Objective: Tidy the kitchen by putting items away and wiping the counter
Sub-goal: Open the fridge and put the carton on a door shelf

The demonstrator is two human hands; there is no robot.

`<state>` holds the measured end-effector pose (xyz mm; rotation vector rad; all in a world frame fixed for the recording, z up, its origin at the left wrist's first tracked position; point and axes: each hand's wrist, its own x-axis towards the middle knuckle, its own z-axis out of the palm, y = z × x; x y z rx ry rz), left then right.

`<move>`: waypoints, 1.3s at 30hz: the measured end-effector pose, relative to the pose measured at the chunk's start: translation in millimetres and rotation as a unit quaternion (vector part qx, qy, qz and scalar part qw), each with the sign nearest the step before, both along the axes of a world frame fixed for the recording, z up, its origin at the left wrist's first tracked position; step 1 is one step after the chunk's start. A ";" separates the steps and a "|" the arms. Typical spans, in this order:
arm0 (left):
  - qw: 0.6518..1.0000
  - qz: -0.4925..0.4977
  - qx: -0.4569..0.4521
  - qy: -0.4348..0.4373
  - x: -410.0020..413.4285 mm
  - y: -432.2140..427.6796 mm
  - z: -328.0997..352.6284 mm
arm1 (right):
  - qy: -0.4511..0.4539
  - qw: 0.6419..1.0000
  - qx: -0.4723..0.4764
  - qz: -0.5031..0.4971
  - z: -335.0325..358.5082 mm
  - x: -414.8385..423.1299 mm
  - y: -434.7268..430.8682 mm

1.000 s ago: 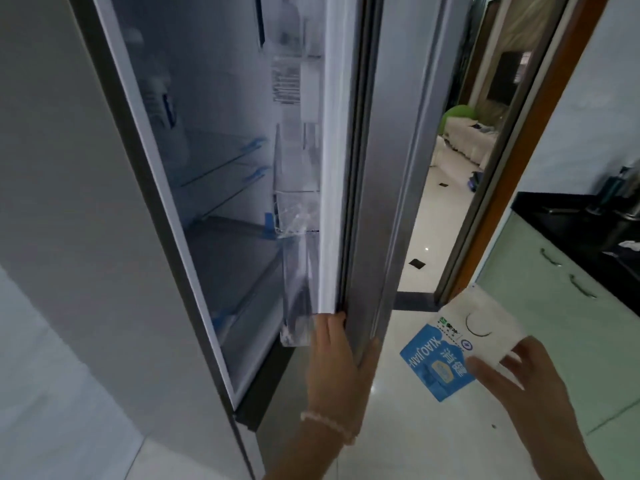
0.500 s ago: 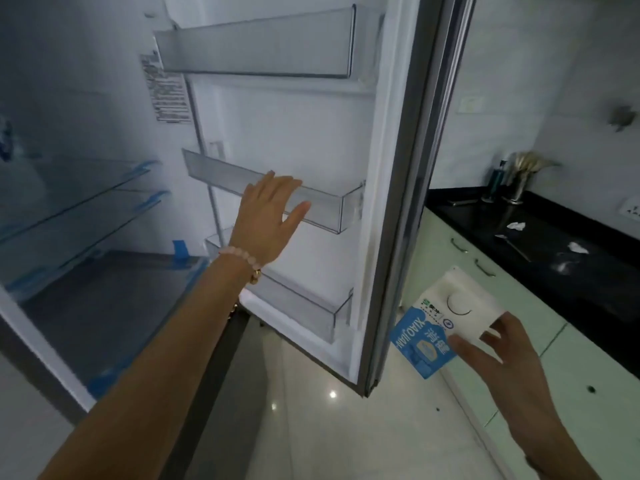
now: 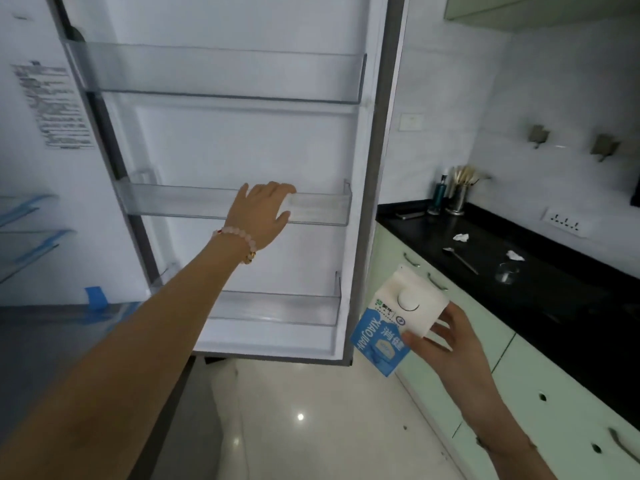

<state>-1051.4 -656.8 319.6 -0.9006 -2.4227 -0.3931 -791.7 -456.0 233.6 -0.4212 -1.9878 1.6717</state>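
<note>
- A left hand (image 3: 264, 212) is resting, fingers spread, on the fridge door's (image 3: 242, 150) middle shelf (image 3: 322, 207).
- A right hand (image 3: 446, 344) is gripping a milk carton (image 3: 394, 322), tilted, just right of that door.

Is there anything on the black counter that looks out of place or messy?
Yes. Two crumpled white tissues, a loose spoon and an empty glass lie scattered on the black counter, away from the utensil holder by the wall.
</note>
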 end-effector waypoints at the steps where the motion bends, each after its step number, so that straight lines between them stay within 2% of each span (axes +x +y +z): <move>1: 1.000 -0.009 -0.001 0.018 -10.4 -1.7 -0.9 | 0.000 1.000 0.005 -0.002 1.3 -10.4 -1.0; 5: 0.997 0.003 0.010 0.071 -56.2 -27.3 -1.3 | 0.009 1.000 0.024 -0.006 10.6 -59.5 -10.9; 12: 0.995 0.009 0.002 0.101 -118.4 -85.9 2.6 | 0.059 0.998 0.030 0.025 46.6 -162.3 -41.4; 16: 0.995 0.027 -0.021 0.091 -136.7 -86.1 6.5 | 0.097 0.994 0.038 0.040 67.4 -208.0 -51.7; 21: 0.991 0.046 -0.019 0.122 -147.9 -72.8 1.6 | 0.127 0.989 0.053 0.061 101.7 -248.0 -50.4; 30: 0.980 0.100 -0.008 0.169 -162.3 -56.6 0.7 | 0.220 0.960 0.093 0.145 238.2 -307.4 -47.3; 35: 0.978 0.111 0.002 0.175 -161.9 -54.6 -0.1 | 0.227 0.949 0.110 0.191 302.0 -342.4 -49.1; 39: 0.974 0.124 -0.005 0.187 -161.4 -53.8 0.1 | 0.236 0.945 0.097 0.206 327.4 -368.5 -50.7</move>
